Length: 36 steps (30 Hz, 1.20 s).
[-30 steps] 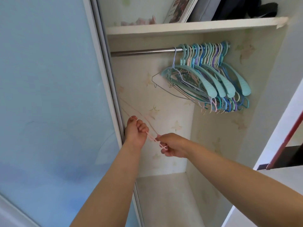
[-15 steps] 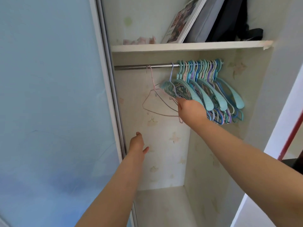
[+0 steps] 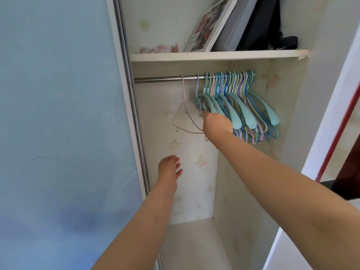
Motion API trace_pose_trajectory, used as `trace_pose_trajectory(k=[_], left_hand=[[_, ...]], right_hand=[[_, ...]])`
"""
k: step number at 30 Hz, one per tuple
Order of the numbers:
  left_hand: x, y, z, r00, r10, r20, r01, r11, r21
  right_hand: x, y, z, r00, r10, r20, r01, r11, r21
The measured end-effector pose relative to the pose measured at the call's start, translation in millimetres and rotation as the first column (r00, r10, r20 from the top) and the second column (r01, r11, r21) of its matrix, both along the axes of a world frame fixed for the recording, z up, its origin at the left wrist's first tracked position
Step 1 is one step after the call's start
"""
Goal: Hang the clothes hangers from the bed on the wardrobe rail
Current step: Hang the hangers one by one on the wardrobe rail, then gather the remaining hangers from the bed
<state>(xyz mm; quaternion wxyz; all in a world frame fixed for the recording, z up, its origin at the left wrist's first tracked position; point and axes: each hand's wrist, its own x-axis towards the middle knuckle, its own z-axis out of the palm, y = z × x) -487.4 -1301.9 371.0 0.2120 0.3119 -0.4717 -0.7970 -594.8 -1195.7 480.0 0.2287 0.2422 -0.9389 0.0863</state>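
Pink wire hanger (image 3: 184, 115) hangs on your wardrobe rail (image 3: 161, 79), left of the packed plastic hangers (image 3: 237, 102). Your right hand (image 3: 217, 124) reaches its lower edge, grip hidden; your left hand (image 3: 169, 170) hovers below, fingers relaxed, empty.

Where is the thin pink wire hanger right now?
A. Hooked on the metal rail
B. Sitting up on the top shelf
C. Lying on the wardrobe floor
A: the thin pink wire hanger has its hook over the shiny metal rail, left of the bunch of teal plastic hangers.
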Motion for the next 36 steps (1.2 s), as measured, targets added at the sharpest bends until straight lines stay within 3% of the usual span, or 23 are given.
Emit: trace_pose_trajectory(k=[3, 8, 12, 15, 17, 19, 22, 25, 28, 31, 36], left_hand=[[11.2, 3.5, -5.1, 0.999, -0.046, 0.024, 0.046, 0.999, 0.004], [32.8, 10.4, -17.7, 0.988, -0.134, 0.080, 0.134, 0.991, 0.008], [43.7, 31.3, -21.6, 0.973, -0.212, 0.091, 0.213, 0.977, -0.007], [49.0, 62.5, -23.1, 0.958, -0.265, 0.111, 0.276, 0.956, -0.103], [54.0, 91.2, -28.1, 0.940, -0.299, 0.167, 0.330, 0.920, -0.213], [58.6, 125.2, -36.9, 0.913, -0.335, 0.235, 0.401, 0.844, -0.356], [67.9, 191.3, -55.5, 0.869, -0.382, 0.315, 0.494, 0.714, -0.496], [87.8, 276.1, -80.3, 0.812, -0.451, 0.370, 0.583, 0.621, -0.523], [115.6, 368.9, -113.4, 0.691, -0.578, 0.434, 0.720, 0.500, -0.481], [149.6, 456.2, -143.9, 0.526, -0.690, 0.497, 0.836, 0.314, -0.449], [189.3, 587.4, -181.0, 0.216, -0.777, 0.591, 0.894, -0.087, -0.440]], right_hand=[[-7.6, 7.9, 4.9, 0.995, -0.082, 0.059, 0.080, 0.996, 0.035], [-18.6, 34.0, 0.7, 0.971, -0.138, 0.194, 0.157, 0.984, -0.084], [-1.4, 59.3, -24.7, 0.953, 0.019, 0.302, 0.063, 0.963, -0.262], [25.8, 96.5, -54.4, 0.942, 0.092, 0.322, 0.032, 0.932, -0.362], [47.5, 132.4, -79.6, 0.889, 0.171, 0.426, 0.015, 0.917, -0.399], [75.0, 177.7, -104.5, 0.774, 0.270, 0.572, 0.023, 0.892, -0.452], [125.1, 258.3, -134.0, 0.665, 0.271, 0.696, 0.080, 0.901, -0.427], [176.3, 351.5, -166.3, 0.630, 0.183, 0.755, 0.203, 0.899, -0.387], [229.8, 450.4, -199.1, 0.574, 0.093, 0.814, 0.387, 0.845, -0.369], [287.6, 539.1, -233.3, 0.531, 0.047, 0.846, 0.600, 0.684, -0.415], [383.0, 659.2, -277.0, 0.411, -0.030, 0.911, 0.862, 0.339, -0.378]])
